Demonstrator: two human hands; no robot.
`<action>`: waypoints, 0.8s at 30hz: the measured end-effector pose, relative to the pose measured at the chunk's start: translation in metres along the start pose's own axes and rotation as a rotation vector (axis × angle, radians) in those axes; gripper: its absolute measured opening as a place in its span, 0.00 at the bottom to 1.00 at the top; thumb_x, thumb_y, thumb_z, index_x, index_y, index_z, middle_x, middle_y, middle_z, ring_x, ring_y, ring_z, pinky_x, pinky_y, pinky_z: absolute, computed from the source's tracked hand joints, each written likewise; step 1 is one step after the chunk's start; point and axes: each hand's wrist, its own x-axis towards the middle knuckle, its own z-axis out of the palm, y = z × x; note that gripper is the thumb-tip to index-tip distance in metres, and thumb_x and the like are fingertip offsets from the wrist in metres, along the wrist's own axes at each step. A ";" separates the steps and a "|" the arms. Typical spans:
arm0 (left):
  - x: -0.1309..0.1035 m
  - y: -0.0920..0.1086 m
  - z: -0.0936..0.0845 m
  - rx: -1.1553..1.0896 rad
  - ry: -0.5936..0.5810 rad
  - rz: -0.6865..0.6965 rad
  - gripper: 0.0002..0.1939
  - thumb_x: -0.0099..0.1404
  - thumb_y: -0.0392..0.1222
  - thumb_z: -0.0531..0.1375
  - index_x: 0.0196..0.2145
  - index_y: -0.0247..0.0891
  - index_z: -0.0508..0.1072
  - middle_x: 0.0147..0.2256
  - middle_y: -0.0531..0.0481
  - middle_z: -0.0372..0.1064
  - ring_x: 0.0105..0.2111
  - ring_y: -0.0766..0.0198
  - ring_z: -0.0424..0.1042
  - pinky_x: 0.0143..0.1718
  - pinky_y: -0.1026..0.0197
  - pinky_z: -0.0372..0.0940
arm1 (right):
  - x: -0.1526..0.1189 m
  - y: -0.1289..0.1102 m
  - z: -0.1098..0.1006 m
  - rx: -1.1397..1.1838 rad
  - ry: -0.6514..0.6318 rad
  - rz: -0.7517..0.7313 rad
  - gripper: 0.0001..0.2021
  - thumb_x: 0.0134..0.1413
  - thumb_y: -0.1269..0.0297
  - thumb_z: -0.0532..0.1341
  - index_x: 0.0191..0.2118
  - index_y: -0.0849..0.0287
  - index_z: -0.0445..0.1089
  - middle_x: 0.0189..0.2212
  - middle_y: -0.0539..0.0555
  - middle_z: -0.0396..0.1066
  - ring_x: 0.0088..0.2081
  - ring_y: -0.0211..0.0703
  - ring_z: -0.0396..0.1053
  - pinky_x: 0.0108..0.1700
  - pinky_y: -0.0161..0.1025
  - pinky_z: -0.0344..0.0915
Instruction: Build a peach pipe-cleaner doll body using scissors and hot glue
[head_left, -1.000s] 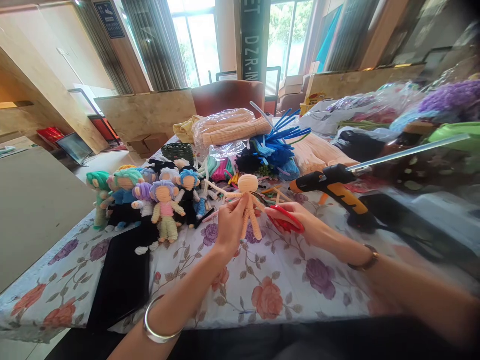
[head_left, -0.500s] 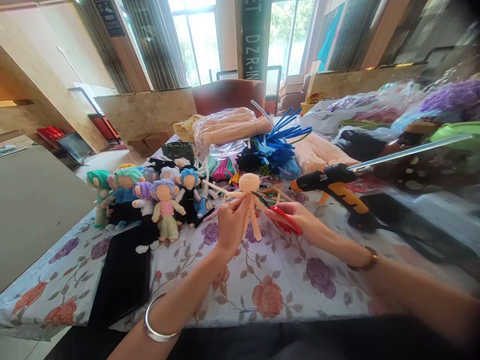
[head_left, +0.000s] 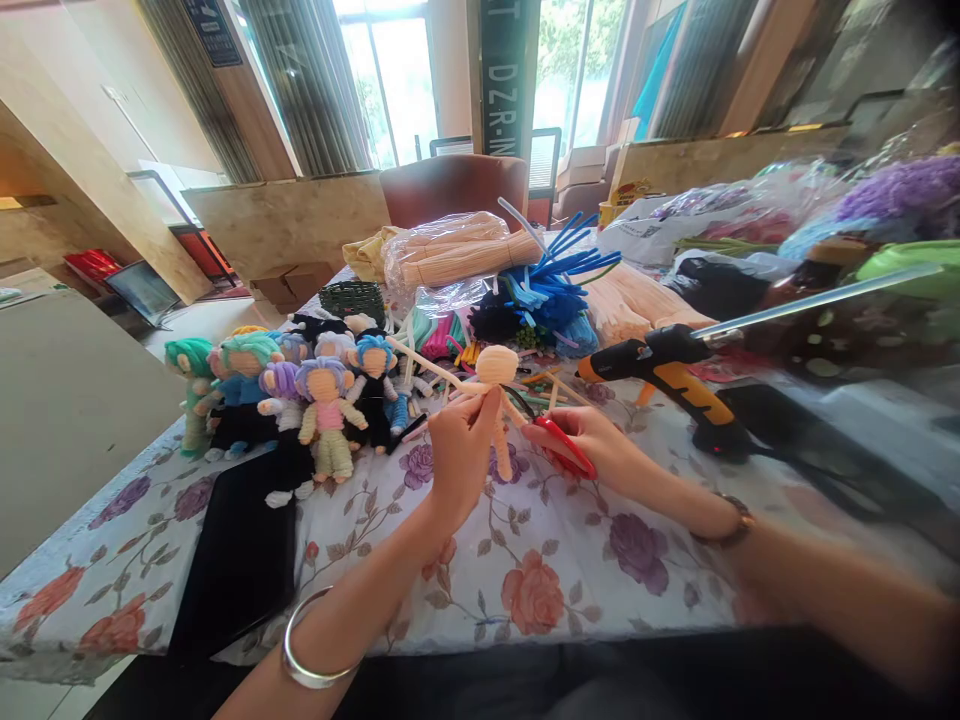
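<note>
Peach-coloured, round-headed doll of wound, ridged strands (head_left: 496,368): located upright at centre, held above the white, flower-printed cloth tablecloth (head_left: 375,590). To its left stands a cluster of small, bright-haired, yarn-like dolls (head_left: 328,410); a wide leftward swing could topple the nearest. The black-and-orange plastic glue gun (head_left: 667,375) stands to the right, nozzle directed toward the work and near the right hand (head_left: 596,440). Caution: if the nozzle is hot, a backward movement of that hand could cause a burn.

Left hand (head_left: 461,440): thumb and fingers pinched on the torso. Excess pressure could flatten the windings; insufficient pressure could let the doll rotate. Right hand: curled around the red-handled, dark-bladed scissors (head_left: 566,448); blade opening cannot be determined. The blades lie close to the doll's arm and the left fingertips, so a slip could nick either. The thin, peach-coloured strand (head_left: 420,360) projecting left could snag on the cluster.
</note>
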 end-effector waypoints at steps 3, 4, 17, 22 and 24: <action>0.000 0.000 0.000 0.056 0.000 0.034 0.22 0.61 0.46 0.57 0.12 0.36 0.63 0.16 0.54 0.57 0.22 0.67 0.54 0.28 0.62 0.49 | 0.000 -0.001 -0.001 0.027 -0.038 0.012 0.22 0.44 0.44 0.63 0.20 0.59 0.60 0.14 0.45 0.60 0.15 0.31 0.55 0.17 0.32 0.48; 0.001 -0.001 0.000 0.062 -0.003 0.037 0.22 0.61 0.46 0.57 0.13 0.37 0.62 0.16 0.54 0.56 0.22 0.67 0.54 0.28 0.62 0.49 | 0.001 0.000 -0.002 0.029 -0.049 0.017 0.22 0.45 0.44 0.63 0.20 0.59 0.60 0.14 0.45 0.60 0.15 0.31 0.56 0.17 0.32 0.49; 0.001 -0.002 0.001 -0.025 -0.037 -0.153 0.22 0.62 0.50 0.55 0.15 0.35 0.63 0.17 0.55 0.56 0.22 0.69 0.52 0.27 0.63 0.48 | 0.003 -0.016 -0.016 -0.027 -0.303 0.061 0.25 0.47 0.40 0.59 0.23 0.62 0.65 0.20 0.49 0.62 0.22 0.33 0.57 0.25 0.35 0.50; -0.001 0.001 0.000 -0.015 -0.041 -0.077 0.22 0.62 0.49 0.56 0.15 0.36 0.62 0.18 0.55 0.57 0.24 0.68 0.54 0.29 0.63 0.50 | 0.001 -0.018 -0.027 -0.039 -0.400 0.088 0.25 0.46 0.41 0.61 0.30 0.63 0.67 0.24 0.49 0.63 0.26 0.33 0.55 0.28 0.34 0.50; -0.002 0.003 0.000 0.000 -0.041 -0.057 0.22 0.63 0.49 0.55 0.14 0.36 0.62 0.18 0.54 0.57 0.24 0.68 0.54 0.29 0.63 0.50 | 0.002 -0.017 -0.029 -0.047 -0.404 0.094 0.23 0.46 0.42 0.61 0.31 0.63 0.67 0.24 0.49 0.63 0.26 0.33 0.55 0.28 0.33 0.50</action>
